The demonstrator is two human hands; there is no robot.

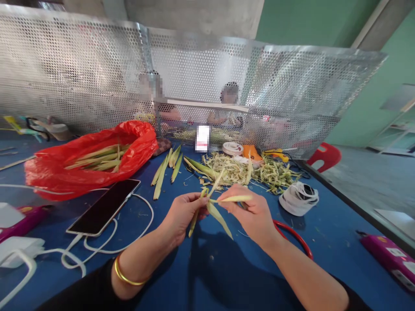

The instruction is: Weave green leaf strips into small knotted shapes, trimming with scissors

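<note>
My left hand pinches the crossing point of several pale green-yellow corn husk strips, whose ends fan out up, down and to the right. My right hand, closed, grips one of these strips, its pale end lying across the fingers. Both hands are raised over the blue table, a short gap between them. Just right of my right wrist, a red curved loop lies on the table, partly hidden by the arm.
A red plastic bag of husks and a phone with a white cable lie left. Beyond my hands are loose husks, shredded strips, and a tape roll. A white roll stands right. Perforated metal screen divides off two people.
</note>
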